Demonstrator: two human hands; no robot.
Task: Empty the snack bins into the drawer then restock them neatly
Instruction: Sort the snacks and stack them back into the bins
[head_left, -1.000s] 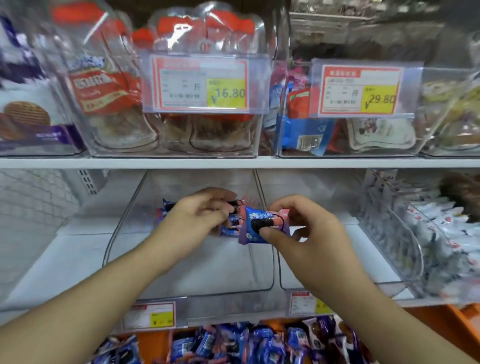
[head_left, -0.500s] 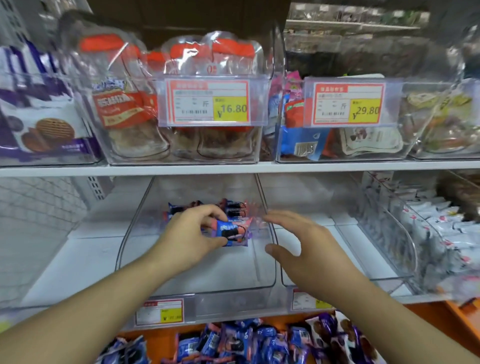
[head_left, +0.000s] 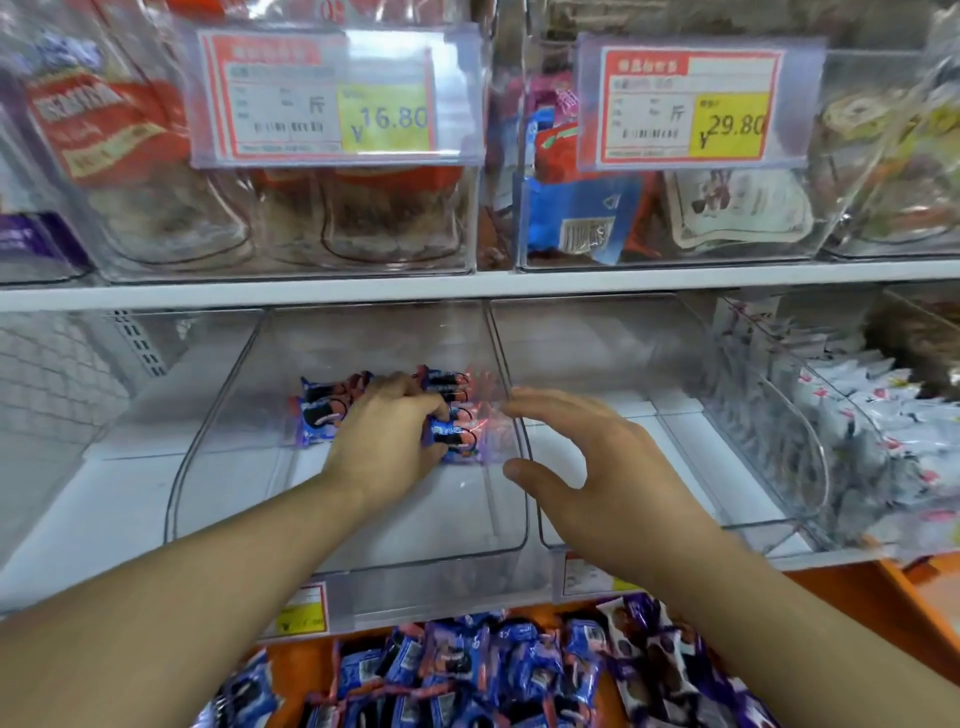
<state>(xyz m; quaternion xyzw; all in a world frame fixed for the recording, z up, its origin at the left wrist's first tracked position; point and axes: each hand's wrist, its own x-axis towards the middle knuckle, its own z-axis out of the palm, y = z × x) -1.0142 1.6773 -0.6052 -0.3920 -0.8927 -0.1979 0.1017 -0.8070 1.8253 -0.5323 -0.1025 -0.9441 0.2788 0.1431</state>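
Observation:
A clear plastic bin (head_left: 179, 488) stands on the middle shelf. At its back lie several small blue snack packs (head_left: 318, 415) in a row. My left hand (head_left: 387, 441) reaches into the bin, its fingers curled over a blue snack pack (head_left: 453, 435) at the right end of the row. Empty and with spread fingers, my right hand (head_left: 592, 467) hovers by the bin's right wall. Below the shelf, the orange drawer (head_left: 857, 603) holds a loose heap of blue and purple snack packs (head_left: 467, 675).
Another clear bin (head_left: 675, 525), with nothing in it, stands right of the first. Further right is a bin of white packs (head_left: 857, 415). The upper shelf (head_left: 467, 288) carries full bins with price tags (head_left: 332, 98) overhanging the work area.
My right hand let go of the blue pack and drew back, open. My left hand pushed the pack into the row at the back of the bin. The camera moved closer.

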